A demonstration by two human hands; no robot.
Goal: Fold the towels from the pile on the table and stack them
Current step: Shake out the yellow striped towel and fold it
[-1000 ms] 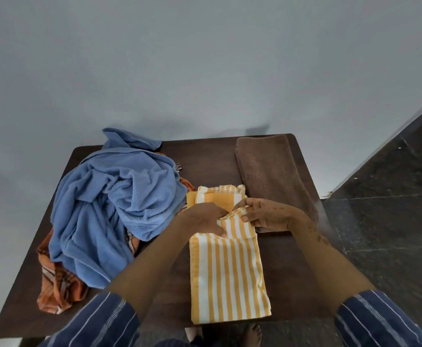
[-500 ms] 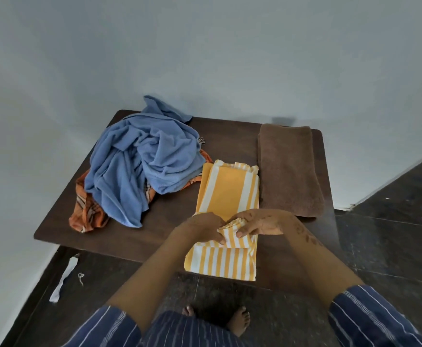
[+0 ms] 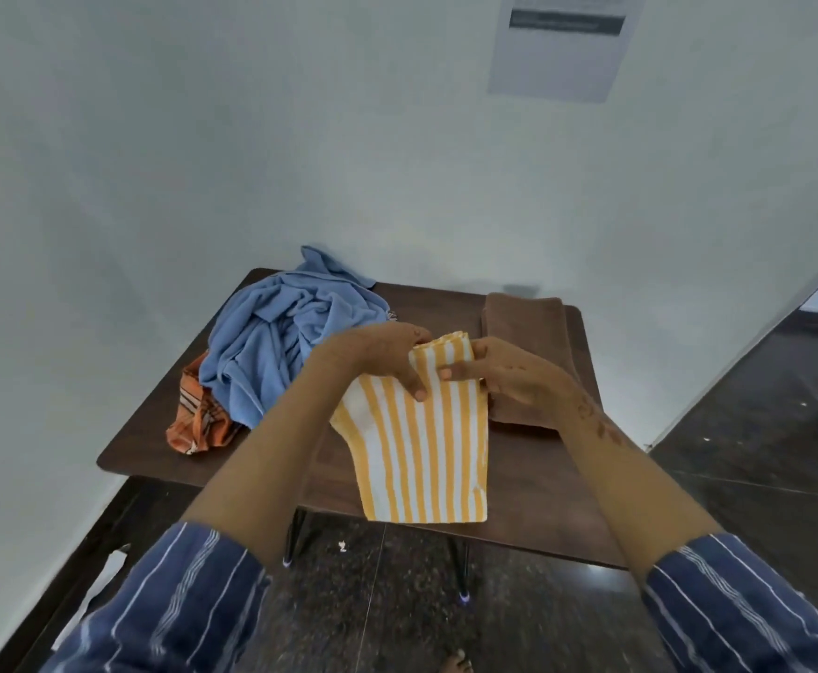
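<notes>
A yellow and white striped towel (image 3: 421,449) hangs folded above the near part of the dark wooden table (image 3: 164,429). My left hand (image 3: 387,352) pinches its top left corner. My right hand (image 3: 504,376) pinches its top right edge, fingers across the front. A crumpled blue towel (image 3: 281,342) lies on the table's left side, over an orange checked cloth (image 3: 198,420). A folded brown towel (image 3: 528,327) lies along the table's right side, partly behind my right hand.
The table stands against a pale wall with a paper notice (image 3: 562,41) high up. Dark stone floor (image 3: 761,429) lies to the right and below. Thin table legs (image 3: 293,541) show under the near edge.
Both hands have lifted the striped towel's near end up off the table, so it now hangs folded from my fingers. The camera has tilted upward and back.
</notes>
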